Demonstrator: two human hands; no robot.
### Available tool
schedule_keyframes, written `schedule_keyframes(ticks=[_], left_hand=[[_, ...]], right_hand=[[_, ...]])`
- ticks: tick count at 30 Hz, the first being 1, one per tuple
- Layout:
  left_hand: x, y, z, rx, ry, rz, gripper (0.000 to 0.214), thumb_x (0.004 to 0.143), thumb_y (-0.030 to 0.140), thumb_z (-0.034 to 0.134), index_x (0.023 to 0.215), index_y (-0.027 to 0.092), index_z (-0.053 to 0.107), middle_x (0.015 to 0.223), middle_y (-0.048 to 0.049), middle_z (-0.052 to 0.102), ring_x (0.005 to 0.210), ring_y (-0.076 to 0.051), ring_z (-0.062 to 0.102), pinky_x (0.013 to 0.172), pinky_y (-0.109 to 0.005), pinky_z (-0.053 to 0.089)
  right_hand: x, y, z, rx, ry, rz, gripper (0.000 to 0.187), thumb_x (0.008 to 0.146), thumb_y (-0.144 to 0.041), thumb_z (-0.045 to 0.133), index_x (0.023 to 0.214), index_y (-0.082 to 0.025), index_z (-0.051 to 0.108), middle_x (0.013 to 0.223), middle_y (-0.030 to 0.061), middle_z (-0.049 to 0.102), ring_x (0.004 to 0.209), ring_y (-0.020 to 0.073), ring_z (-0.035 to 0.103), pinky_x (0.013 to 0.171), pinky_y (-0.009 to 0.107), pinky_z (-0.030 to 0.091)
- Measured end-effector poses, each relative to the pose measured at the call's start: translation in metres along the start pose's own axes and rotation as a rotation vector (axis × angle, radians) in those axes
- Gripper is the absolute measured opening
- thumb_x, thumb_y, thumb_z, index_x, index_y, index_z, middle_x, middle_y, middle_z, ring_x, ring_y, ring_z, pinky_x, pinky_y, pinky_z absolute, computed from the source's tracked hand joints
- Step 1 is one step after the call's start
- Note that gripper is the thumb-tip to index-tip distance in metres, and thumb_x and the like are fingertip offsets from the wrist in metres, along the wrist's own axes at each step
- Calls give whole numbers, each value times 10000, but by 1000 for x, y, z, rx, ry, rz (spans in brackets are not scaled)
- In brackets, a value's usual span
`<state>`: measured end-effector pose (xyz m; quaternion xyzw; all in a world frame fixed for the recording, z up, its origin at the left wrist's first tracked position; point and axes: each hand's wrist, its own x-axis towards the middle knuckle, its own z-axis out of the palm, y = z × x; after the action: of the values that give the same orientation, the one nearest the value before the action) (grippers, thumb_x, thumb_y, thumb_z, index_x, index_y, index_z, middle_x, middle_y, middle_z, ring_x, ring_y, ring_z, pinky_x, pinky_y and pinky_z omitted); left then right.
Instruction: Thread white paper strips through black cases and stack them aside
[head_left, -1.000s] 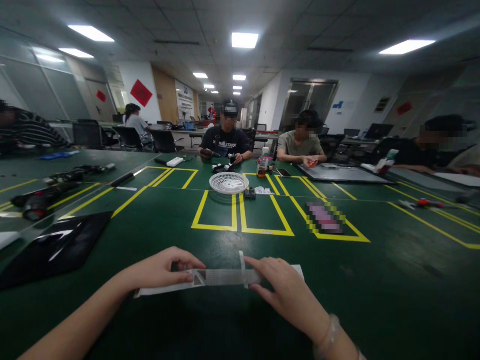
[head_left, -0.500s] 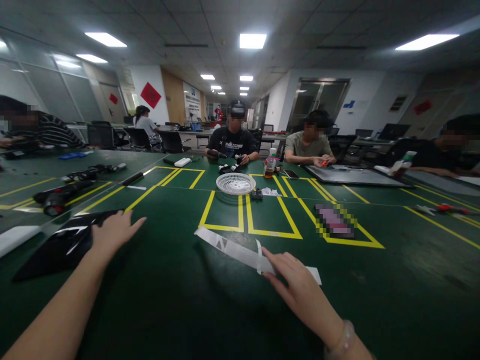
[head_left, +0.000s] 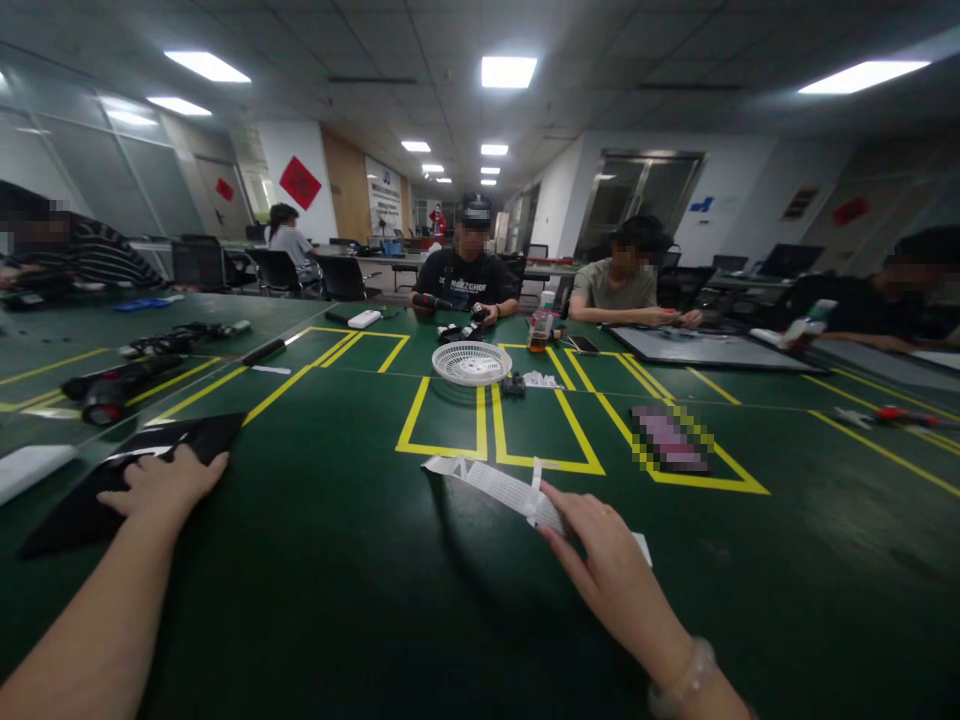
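My left hand (head_left: 166,486) lies with its fingers spread on a flat, shiny black plastic bag (head_left: 71,515) at the left. My right hand (head_left: 604,555) pinches a white printed paper strip (head_left: 491,482) between thumb and fingers, above the green table (head_left: 360,600). The strip slants up to the left, a narrow piece of it stands up near my fingertips, and a white end (head_left: 643,550) shows behind the hand.
A white slotted round basket (head_left: 471,364) stands mid-table beside a small black part (head_left: 514,385). A blurred-out phone-like object (head_left: 669,438) lies right, red-handled pliers (head_left: 889,417) farther right. Black tools (head_left: 124,385) and a white box (head_left: 34,472) lie left. Several people sit around.
My left hand has slid left and toward me over the black bag, its fingers now spread wider. In my right hand, the paper strip's far end has shifted right and the strip has bent.
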<state>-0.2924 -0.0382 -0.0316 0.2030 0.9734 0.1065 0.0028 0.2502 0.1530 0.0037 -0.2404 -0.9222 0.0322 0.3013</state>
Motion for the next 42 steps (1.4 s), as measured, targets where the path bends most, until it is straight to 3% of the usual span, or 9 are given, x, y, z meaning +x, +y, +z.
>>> schedule_keyframes(ticks=[3, 6, 15, 19, 23, 30, 34, 38, 42], left_hand=[[-7, 4, -10, 81, -86, -155, 856, 826, 706, 415, 1353, 33, 471, 1418, -333, 377, 1277, -506, 374, 938, -650, 339], [-10, 14, -17, 139, -153, -20, 842, 849, 699, 369, 1348, 27, 468, 1355, -327, 458, 1195, -501, 468, 883, -586, 410], [-86, 115, -2, 58, -240, 793, 782, 777, 630, 598, 1428, 211, 486, 1486, -98, 433, 1338, -296, 418, 1119, -376, 317], [-158, 156, 5, -64, -318, 1272, 730, 789, 572, 668, 1435, 291, 478, 1538, -88, 359, 1394, -327, 346, 1139, -482, 298], [-199, 173, 11, -157, -438, 1495, 713, 815, 493, 704, 1455, 333, 435, 1587, -59, 255, 1432, -323, 283, 1171, -518, 237], [-168, 160, 16, -464, -564, 1269, 975, 690, 724, 703, 1487, 253, 395, 1509, -143, 390, 1383, -388, 339, 1144, -556, 254], [-131, 148, 7, -981, -762, 1080, 1064, 702, 915, 416, 1423, 134, 441, 1229, -199, 610, 1128, -361, 582, 978, -477, 455], [-113, 140, -4, -1094, -729, 768, 850, 822, 738, 506, 1408, 133, 391, 991, -127, 661, 747, -211, 648, 601, -274, 490], [-114, 138, -8, -800, -769, 801, 575, 777, 503, 708, 1205, 149, 558, 877, -59, 669, 667, -167, 637, 568, -236, 466]], right_hand=[[1, -1, -3, -3, 18, 11, 386, 1012, -343, 434, 1369, -198, 467, 1128, 101, 657, 987, 247, 621, 826, 422, 517], [2, -4, -5, -16, 51, 12, 386, 1019, -346, 416, 1371, -193, 458, 1144, 109, 654, 1007, 251, 617, 838, 423, 505], [-2, -3, -3, -4, 192, 47, 385, 1023, -357, 403, 1377, -207, 420, 1196, 119, 629, 1075, 261, 602, 901, 431, 487], [-5, -4, -1, 36, 292, 62, 362, 1020, -355, 390, 1350, -214, 434, 1158, 129, 619, 1027, 269, 611, 877, 427, 497], [-7, -5, -2, 79, 300, 36, 362, 1021, -338, 383, 1360, -215, 413, 1185, 135, 600, 1044, 263, 604, 878, 406, 508], [-3, -11, 6, 141, -49, -17, 368, 1013, -302, 436, 1376, -248, 423, 1257, 93, 598, 1143, 236, 577, 968, 414, 500], [0, -14, 15, 94, -244, 10, 400, 1000, -255, 459, 1400, -256, 454, 1266, 97, 574, 1099, 235, 597, 920, 421, 535], [0, -15, 21, 61, -289, -21, 407, 982, -217, 489, 1387, -254, 478, 1228, 89, 603, 1053, 234, 613, 877, 426, 550], [2, -17, 23, 50, -263, -32, 376, 976, -218, 506, 1351, -239, 497, 1206, 73, 645, 1075, 234, 617, 906, 438, 530]])
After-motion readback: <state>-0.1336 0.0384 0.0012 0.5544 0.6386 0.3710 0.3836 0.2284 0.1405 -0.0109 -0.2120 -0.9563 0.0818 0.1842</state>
